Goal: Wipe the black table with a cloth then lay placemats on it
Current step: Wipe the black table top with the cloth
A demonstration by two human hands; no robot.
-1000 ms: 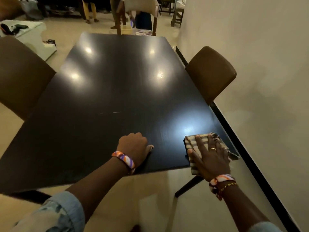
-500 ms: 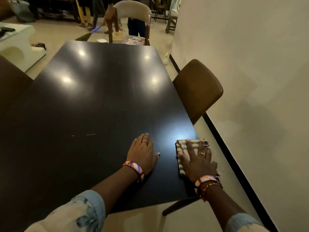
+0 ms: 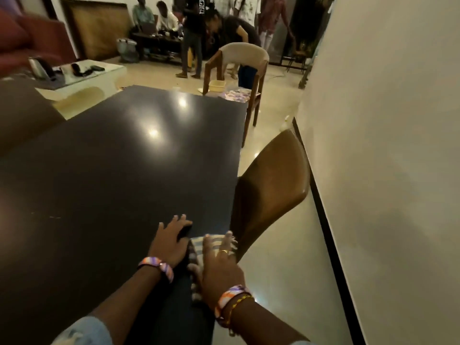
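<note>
The right hand (image 3: 219, 265) lies flat with straight fingers on the striped cloth (image 3: 196, 250), pressing it onto the black table (image 3: 112, 183) close to the table's right edge. The cloth shows in front of and to the left of that hand, its fringe reaching the edge. The left hand (image 3: 171, 240) rests just beside the right one, fingers spread and loose on the bare tabletop, gripping nothing; its heel touches the cloth's left side. The two hands are close together, nearly side by side.

Just right of the right hand, past the table edge, stands a brown chair (image 3: 271, 188), its back nearly touching the table. Beyond the chair is a narrow strip of floor (image 3: 278, 270), then the wall (image 3: 385, 145). Ahead and to the left of both hands the tabletop stretches wide and bare to its far edge, where a pale-backed chair (image 3: 242, 58) stands. The placemats are hard to make out; patterned pieces (image 3: 235, 95) lie on that far chair's seat, but I cannot tell what they are.
</note>
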